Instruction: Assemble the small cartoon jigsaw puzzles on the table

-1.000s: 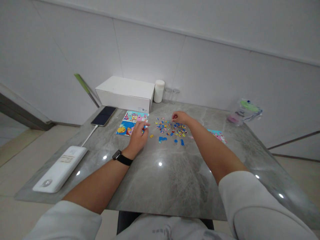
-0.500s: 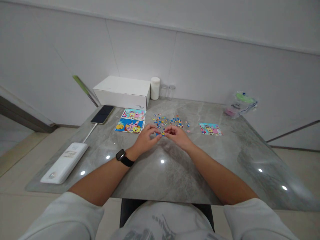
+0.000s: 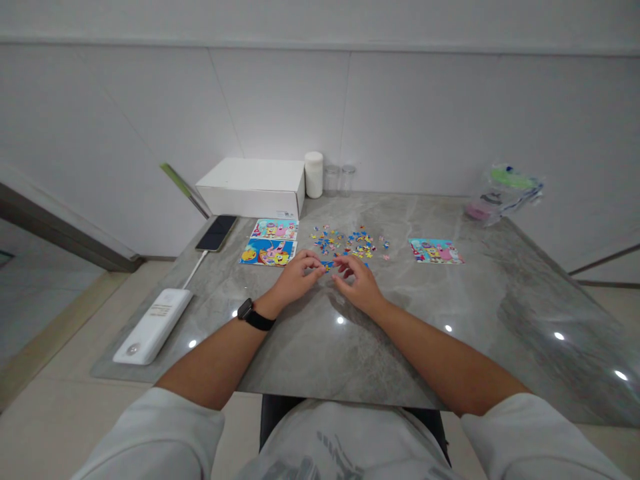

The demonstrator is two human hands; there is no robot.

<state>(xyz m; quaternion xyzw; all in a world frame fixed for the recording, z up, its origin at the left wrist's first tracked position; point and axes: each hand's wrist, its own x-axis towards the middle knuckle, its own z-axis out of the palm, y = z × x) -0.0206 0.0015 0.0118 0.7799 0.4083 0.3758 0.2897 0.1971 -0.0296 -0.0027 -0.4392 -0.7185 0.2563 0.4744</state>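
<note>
Small blue-and-yellow jigsaw puzzle pieces (image 3: pixel 328 265) show between my two hands, low on the table. My left hand (image 3: pixel 300 275) has thumb and index finger closed on the left end of them. My right hand (image 3: pixel 359 283) is just to their right, thumb and fingers apart, with nothing clearly held. A bit of blue shows past its knuckles, mostly hidden. Right behind the hands lies a scattered heap of loose jigsaw pieces (image 3: pixel 361 244), mixed blue, yellow and pink.
On the left lie two cartoon picture cards (image 3: pixel 269 252), a phone (image 3: pixel 217 233) and a white power bank (image 3: pixel 153 325). A white box (image 3: pixel 250 190), a white bottle (image 3: pixel 313 175) and clear glasses (image 3: pixel 347 180) line the wall. Rightward are an assembled-looking cartoon picture (image 3: pixel 436 251) and a plastic bag (image 3: pixel 503 193).
My right thumb and fingers have spread and drawn back a little from the pieces. My left hand keeps its pinch. The whole view has levelled and shifted slightly.
</note>
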